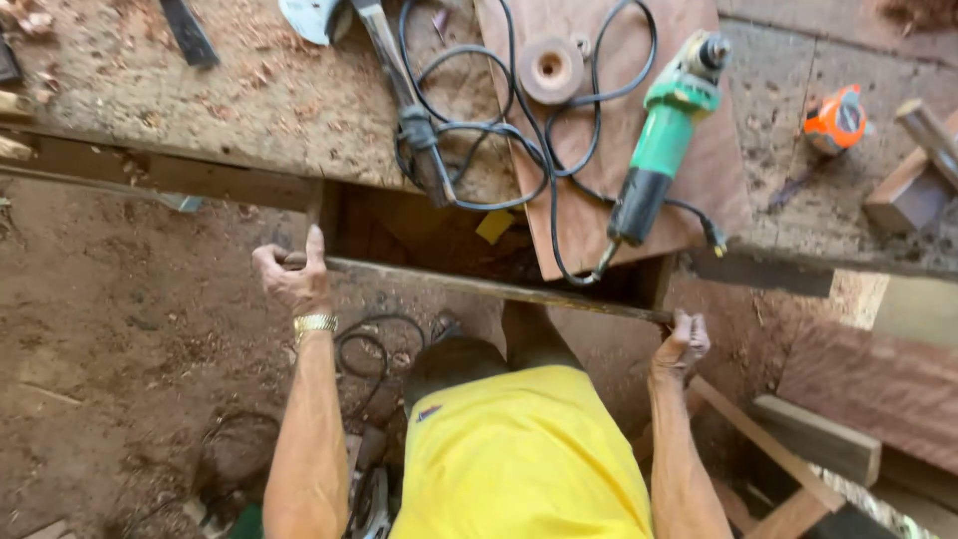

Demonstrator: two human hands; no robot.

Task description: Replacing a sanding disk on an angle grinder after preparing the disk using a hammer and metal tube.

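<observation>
A long, thin wooden strip (479, 284) runs level just in front of the workbench's front edge, over an open gap in the bench. My left hand (292, 274) grips its left end, thumb raised; a gold watch sits on that wrist. My right hand (684, 342) is closed around its right end. Both arms reach out from a yellow shirt (519, 459) below.
On the dusty workbench (249, 100) lie a green angle grinder (664, 140) with a looped black cable (519, 140), a round grinding disc (550, 69), a reddish board (599, 200) and an orange tape measure (836, 118). Timber offcuts (813, 439) lie at the right; cables lie on the dirt floor (120, 349).
</observation>
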